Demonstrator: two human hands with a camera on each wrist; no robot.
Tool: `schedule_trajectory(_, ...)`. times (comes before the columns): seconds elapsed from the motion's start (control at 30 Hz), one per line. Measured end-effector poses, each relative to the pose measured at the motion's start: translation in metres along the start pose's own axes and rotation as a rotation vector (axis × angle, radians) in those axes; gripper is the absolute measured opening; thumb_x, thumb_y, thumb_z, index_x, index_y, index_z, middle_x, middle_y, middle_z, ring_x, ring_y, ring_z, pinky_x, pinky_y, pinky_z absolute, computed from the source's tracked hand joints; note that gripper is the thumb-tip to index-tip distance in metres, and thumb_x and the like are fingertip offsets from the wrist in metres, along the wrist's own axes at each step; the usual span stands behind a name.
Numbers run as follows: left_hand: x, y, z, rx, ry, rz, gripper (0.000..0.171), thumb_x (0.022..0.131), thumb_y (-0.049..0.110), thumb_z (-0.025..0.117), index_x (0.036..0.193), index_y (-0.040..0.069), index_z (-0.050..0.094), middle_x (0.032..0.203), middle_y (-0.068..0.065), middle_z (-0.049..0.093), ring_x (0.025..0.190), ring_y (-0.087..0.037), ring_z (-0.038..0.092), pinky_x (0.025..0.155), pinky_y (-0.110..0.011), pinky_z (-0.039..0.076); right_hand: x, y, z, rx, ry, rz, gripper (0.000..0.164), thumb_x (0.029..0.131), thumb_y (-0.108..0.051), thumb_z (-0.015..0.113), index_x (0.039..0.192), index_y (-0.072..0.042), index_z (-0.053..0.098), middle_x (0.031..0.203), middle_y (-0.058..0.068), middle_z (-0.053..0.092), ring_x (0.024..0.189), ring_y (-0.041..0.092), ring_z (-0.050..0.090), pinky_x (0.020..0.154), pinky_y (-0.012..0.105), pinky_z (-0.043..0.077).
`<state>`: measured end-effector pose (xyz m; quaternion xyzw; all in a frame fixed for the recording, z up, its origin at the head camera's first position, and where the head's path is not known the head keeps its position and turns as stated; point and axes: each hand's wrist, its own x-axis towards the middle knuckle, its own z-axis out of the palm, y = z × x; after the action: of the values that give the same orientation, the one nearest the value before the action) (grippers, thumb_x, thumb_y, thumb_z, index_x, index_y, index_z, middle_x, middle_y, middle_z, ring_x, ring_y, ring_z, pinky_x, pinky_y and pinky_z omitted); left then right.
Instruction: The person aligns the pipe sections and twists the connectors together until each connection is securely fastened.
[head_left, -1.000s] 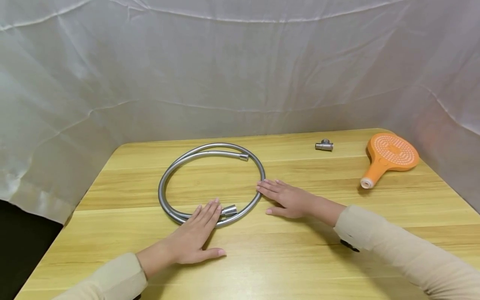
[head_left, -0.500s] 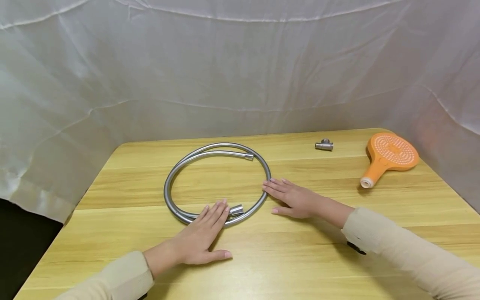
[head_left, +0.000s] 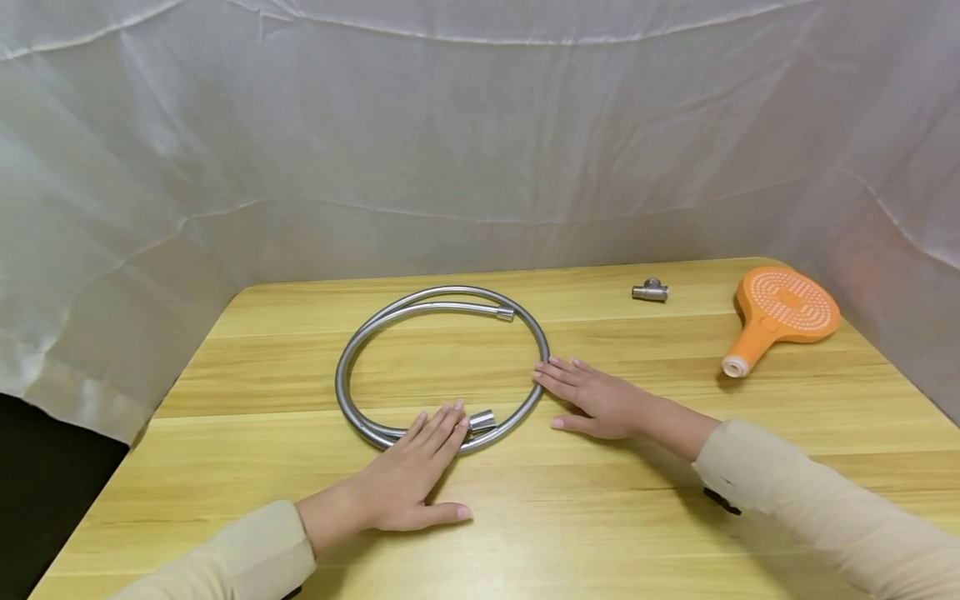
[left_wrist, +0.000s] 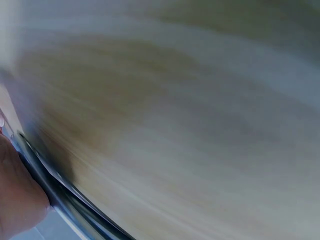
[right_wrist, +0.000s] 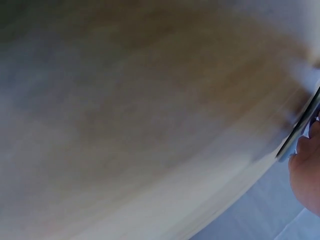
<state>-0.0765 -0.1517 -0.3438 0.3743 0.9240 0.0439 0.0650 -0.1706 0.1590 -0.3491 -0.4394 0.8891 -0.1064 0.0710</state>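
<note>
A silver shower hose [head_left: 344, 379] lies coiled in a ring on the wooden table. My left hand [head_left: 408, 479] rests flat across the ring's near side, its straight fingertips beside the larger metal end fitting [head_left: 482, 421]. On the ring's right side, the straight fingertips of my right hand [head_left: 596, 400] touch the hose, thumb spread apart. The smaller end fitting [head_left: 505, 313] sits inside the ring at the far side. In the left wrist view, part of the hose [left_wrist: 65, 197] runs along the hand; the right wrist view has a short stretch of hose [right_wrist: 302, 125] by the fingers.
An orange shower head [head_left: 783, 312] lies at the far right, its handle pointing toward the near side. Near the back edge is a small metal tee fitting [head_left: 650, 290]. A pale curtain [head_left: 480, 142] hangs behind and beside the table [head_left: 585, 525].
Both hands and the hose ring have slid a little to the right together, more in the first half second than the second. Shower head and tee fitting stay where they were.
</note>
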Motion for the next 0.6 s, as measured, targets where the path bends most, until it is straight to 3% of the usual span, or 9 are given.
schedule_trajectory(0.6,0.0073,0.0081,-0.0007,0.003,-0.024,-0.002,0.096,0.086,0.069,0.037,0.148,0.003,0.006,0.156,-0.016,-0.003,0.144,-0.028,0.001,0.116,-0.046,0.008,-0.0089,0.0038,-0.0001,-0.008,0.030,0.008,0.065,0.094,-0.039,0.049,0.146,-0.007,0.026,0.153,0.011,0.023,0.141,0.033,0.020,0.114,0.051,0.017)
